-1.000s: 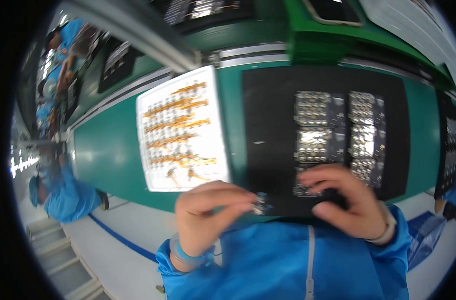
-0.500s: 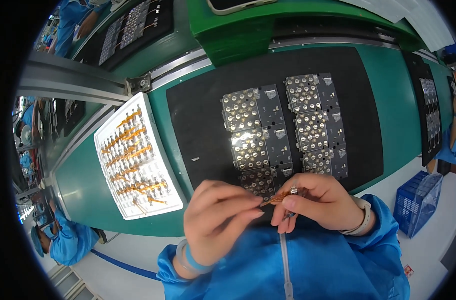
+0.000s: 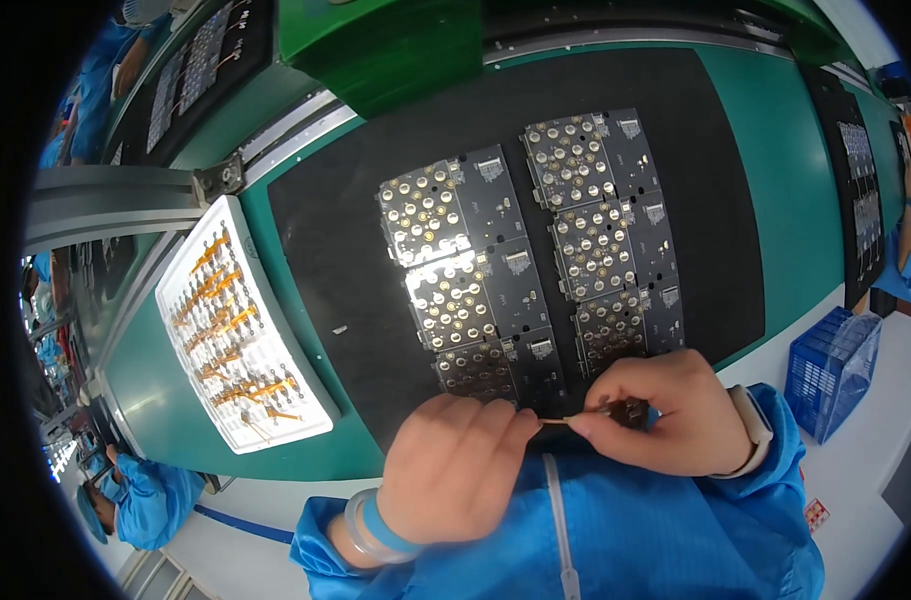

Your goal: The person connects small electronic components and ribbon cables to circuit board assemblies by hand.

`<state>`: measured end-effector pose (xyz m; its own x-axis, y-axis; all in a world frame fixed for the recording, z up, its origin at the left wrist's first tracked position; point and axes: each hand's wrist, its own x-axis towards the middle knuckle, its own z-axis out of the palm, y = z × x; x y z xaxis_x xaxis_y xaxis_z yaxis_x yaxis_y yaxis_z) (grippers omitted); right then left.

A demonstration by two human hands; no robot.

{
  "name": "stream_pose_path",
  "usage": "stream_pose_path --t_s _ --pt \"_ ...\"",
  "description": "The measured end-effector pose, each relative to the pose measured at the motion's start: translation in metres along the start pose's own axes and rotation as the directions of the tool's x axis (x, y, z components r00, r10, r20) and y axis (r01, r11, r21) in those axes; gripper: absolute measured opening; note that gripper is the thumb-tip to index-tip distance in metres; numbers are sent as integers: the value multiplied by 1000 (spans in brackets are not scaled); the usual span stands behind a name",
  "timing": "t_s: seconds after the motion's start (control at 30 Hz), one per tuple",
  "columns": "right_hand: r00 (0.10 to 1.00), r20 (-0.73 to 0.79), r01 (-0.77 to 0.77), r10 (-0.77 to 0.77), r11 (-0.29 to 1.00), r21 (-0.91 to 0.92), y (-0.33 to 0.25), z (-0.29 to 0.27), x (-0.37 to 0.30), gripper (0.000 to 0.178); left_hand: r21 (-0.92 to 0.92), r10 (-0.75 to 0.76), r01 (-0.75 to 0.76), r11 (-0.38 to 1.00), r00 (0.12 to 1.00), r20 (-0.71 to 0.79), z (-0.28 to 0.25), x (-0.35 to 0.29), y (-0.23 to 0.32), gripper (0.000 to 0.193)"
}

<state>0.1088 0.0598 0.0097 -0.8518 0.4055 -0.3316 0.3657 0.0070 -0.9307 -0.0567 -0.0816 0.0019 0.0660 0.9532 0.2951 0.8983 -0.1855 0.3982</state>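
Close in front of my body, my left hand [image 3: 456,468] pinches one end of a thin orange flex cable [image 3: 556,421]. The other end runs into the pinch of my right hand [image 3: 671,415], thumb against fingers. A small dark bundle [image 3: 631,412] sits inside the right hand's curled fingers; its parts are too shadowed to tell. Just beyond both hands lie two panels of black circuit boards, a left panel [image 3: 491,240] and a right panel [image 3: 621,215], dotted with round metal pads. My hands cover their near ends.
Under the boards is a black mat [image 3: 356,260] on a green table [image 3: 766,190]. A white tray [image 3: 316,400] of orange flex cables stands at the left. Behind is a green box [image 3: 386,60], with a metal post [image 3: 106,205] left. A blue basket [image 3: 826,375] sits right; co-workers flank both sides.
Both hands have come nearer my body, the right one turning so its fingers curl over the bundle. The orange cable is now stretched level between them. The view has shifted, moving the boards leftward.
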Motion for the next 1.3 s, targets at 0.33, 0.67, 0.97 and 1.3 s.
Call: stream_pose_path --t_s 0.33,0.67,0.97,1.3 --pt "998 -64 -43 30 977 -211 9 -14 15 14 -25 -66 70 997 989 134 4 -5 -1 33" --pt "992 -60 -118 109 978 -170 6 -15 18 23 247 -24 -11 969 990 138 12 -7 0 38" --pt "993 -23 -120 117 972 -202 4 -17 17 19 354 -36 -26 935 985 168 19 -6 8 44" --pt "924 332 -270 188 937 221 -10 -51 13 8 -212 -146 160 964 986 84 2 18 -5 31"
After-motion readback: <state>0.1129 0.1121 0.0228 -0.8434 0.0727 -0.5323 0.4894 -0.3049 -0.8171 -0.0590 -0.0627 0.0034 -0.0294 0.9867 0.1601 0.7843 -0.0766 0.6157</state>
